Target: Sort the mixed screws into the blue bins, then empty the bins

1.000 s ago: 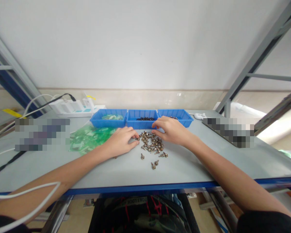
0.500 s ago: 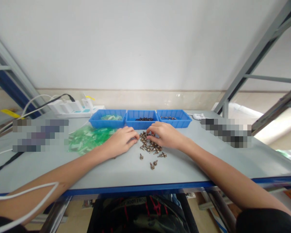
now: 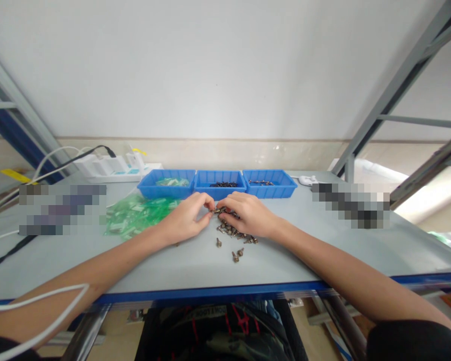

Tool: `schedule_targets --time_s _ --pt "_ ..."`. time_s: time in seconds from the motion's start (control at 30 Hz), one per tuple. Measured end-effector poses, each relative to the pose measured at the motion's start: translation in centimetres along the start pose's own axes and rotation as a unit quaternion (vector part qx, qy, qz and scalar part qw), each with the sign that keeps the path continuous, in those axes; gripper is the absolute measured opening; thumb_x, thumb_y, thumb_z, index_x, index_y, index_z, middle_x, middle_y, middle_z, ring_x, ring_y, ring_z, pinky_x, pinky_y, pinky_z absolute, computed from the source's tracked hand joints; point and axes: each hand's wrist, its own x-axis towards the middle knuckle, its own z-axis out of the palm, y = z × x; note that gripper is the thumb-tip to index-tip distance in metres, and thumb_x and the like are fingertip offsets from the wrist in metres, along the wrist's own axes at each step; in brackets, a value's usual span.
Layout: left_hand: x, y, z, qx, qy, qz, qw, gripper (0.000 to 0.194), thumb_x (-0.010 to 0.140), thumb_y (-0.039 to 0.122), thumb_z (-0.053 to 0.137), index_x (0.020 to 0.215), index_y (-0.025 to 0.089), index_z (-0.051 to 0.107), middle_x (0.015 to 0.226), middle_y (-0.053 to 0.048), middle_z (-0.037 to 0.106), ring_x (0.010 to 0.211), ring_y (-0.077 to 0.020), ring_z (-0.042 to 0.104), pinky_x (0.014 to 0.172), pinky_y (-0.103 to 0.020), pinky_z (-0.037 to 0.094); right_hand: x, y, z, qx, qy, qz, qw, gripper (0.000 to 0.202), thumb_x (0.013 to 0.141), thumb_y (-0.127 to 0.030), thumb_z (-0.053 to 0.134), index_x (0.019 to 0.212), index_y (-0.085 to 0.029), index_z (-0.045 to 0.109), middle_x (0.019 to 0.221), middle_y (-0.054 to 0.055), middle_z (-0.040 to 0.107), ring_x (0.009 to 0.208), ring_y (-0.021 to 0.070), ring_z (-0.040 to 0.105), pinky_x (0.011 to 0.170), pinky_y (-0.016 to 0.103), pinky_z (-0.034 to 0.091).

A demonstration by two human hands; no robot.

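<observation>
Over the near table, my left hand (image 3: pixel 186 220) and my right hand (image 3: pixel 250 213) meet fingertip to fingertip. A small bronze-coloured screw (image 3: pixel 218 210) sits between them; the right thumb and fingers pinch it, while the left thumb and forefinger close on its left end. Directly under and beside the right hand lies a loose pile of similar metal screws (image 3: pixel 231 230), partly hidden by that hand. A few single screws (image 3: pixel 235 256) are scattered nearer the table's front edge. Fine detail of the held piece is too small to make out.
Three joined blue bins (image 3: pixel 220 193) stand behind the hands, holding clear-green packets, dark small parts and a few screws. Green plastic bags (image 3: pixel 135 215) with white pieces lie left. A power strip (image 3: pixel 116 173) with cables is at the back left. A white cable loop (image 3: pixel 60 313) crosses the left forearm.
The right hand has shifted left from the pile with a screw, and the left hand's fingers have closed on it. My hands have come together.
</observation>
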Motion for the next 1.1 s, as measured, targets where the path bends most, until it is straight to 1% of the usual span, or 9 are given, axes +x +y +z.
schedule_targets --time_s 0.17,0.27,0.47,0.67,0.83,0.93,1.03,1.1 --pt "-0.14 -0.04 0.09 0.011 0.002 0.022 1.0 0.007 0.085 0.021 0.046 0.092 0.02 0.048 0.09 -0.002 0.057 0.087 -0.0165 0.055 0.081 -0.031 0.044 0.07 0.03 0.2 -0.015 0.029 -0.022 0.999 0.012 0.088 -0.018 0.05 0.093 -0.014 0.06 0.078 0.005 0.062 0.072 0.0165 0.053 0.066 0.027 0.037" --pt "-0.15 -0.01 0.14 0.008 0.003 0.029 1.0 0.008 0.086 0.02 0.045 0.093 0.02 0.048 0.091 -0.002 0.056 0.088 -0.0164 0.055 0.081 -0.031 0.044 0.06 0.0 0.26 -0.017 0.044 -0.033 0.998 0.011 0.088 -0.017 0.051 0.092 -0.014 0.06 0.076 0.004 0.061 0.07 0.0159 0.052 0.064 0.027 0.036" --pt "-0.2 -0.08 0.16 0.005 0.01 0.035 0.999 0.009 0.087 0.022 0.045 0.095 0.02 0.048 0.092 -0.003 0.056 0.089 -0.0168 0.055 0.081 -0.032 0.045 0.08 -0.1 0.33 -0.016 0.051 -0.032 0.998 0.009 0.088 -0.018 0.052 0.09 -0.015 0.06 0.074 0.003 0.061 0.069 0.015 0.05 0.064 0.027 0.035" --pt "-0.18 0.03 -0.02 0.005 0.009 0.031 0.999 0.01 0.088 0.023 0.042 0.095 0.02 0.048 0.093 -0.004 0.057 0.09 -0.0178 0.055 0.082 -0.034 0.045 0.08 -0.12 0.32 -0.019 0.057 -0.028 0.998 0.01 0.088 -0.017 0.05 0.088 -0.015 0.06 0.074 0.003 0.061 0.068 0.0153 0.051 0.063 0.027 0.035" --pt "-0.18 -0.02 0.06 0.002 0.009 0.028 1.0 0.011 0.089 0.024 0.041 0.095 0.02 0.048 0.094 -0.004 0.057 0.091 -0.0179 0.055 0.083 -0.034 0.046 0.06 -0.1 0.33 -0.03 0.061 -0.02 0.998 0.015 0.091 -0.02 0.047 0.088 -0.015 0.06 0.075 0.005 0.063 0.069 0.0161 0.053 0.063 0.027 0.036" --pt "-0.2 -0.03 0.15 0.007 0.012 0.019 1.0 0.012 0.088 0.026 0.043 0.096 0.02 0.049 0.094 -0.004 0.058 0.092 -0.0183 0.056 0.084 -0.035 0.046 0.08 -0.07 0.4 -0.04 0.064 -0.018 0.997 0.017 0.091 -0.021 0.045 0.088 -0.015 0.061 0.074 0.006 0.063 0.068 0.0163 0.053 0.063 0.027 0.036" --pt "-0.18 -0.05 0.22 0.016 0.014 0.0 1.0 0.019 0.087 0.031 0.047 0.102 0.019 0.049 0.096 -0.005 0.06 0.093 -0.0195 0.057 0.084 -0.035 0.045 0.07 -0.05 0.47 -0.042 0.071 -0.017 0.996 0.018 0.091 -0.021 0.045 0.087 -0.014 0.061 0.073 0.006 0.063 0.067 0.0161 0.053 0.063 0.027 0.036" --pt "-0.14 -0.04 0.25 0.026 0.006 -0.01 1.0 0.022 0.087 0.033 0.049 0.103 0.018 0.05 0.095 -0.005 0.061 0.093 -0.0202 0.057 0.083 -0.036 0.045 0.03 -0.04 0.49 -0.041 0.076 -0.017 0.996 0.017 0.091 -0.021 0.046 0.088 -0.014 0.062 0.073 0.006 0.063 0.067 0.0161 0.053 0.063 0.027 0.036"
